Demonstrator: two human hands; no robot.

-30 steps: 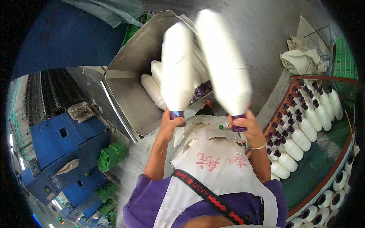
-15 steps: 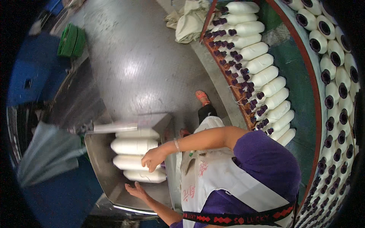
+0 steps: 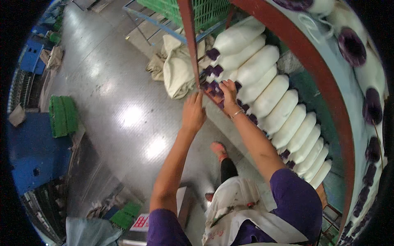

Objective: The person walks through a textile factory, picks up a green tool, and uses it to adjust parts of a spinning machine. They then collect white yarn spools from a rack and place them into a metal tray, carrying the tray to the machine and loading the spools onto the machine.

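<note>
My left hand (image 3: 193, 112) is beside the lower end of a reddish-brown post (image 3: 189, 45), fingers drawn together; whatever they hold is hidden. To its right, my right hand (image 3: 230, 96) reaches in among dark purple tube ends (image 3: 213, 53), with thumb and fingers bent in a pinch. What lies between them is too small to make out. White yarn bobbins (image 3: 269, 96) lie side by side in a slanting row on the rack, their purple ends toward my hands. A beige cloth (image 3: 176, 67) is heaped just beyond my left hand.
At the top stands a green plastic crate (image 3: 209, 14) on a blue metal frame (image 3: 154, 20). A curved red-brown rail (image 3: 328, 61) runs down the right, with more bobbins (image 3: 320, 7) beyond it. Green baskets (image 3: 63, 117) and blue machine parts (image 3: 37, 156) are at the left.
Both hands have moved from the white bobbins in the metal bin at lower left up to the top end of the bobbin rack. The view has shifted, bringing the rack closer.
</note>
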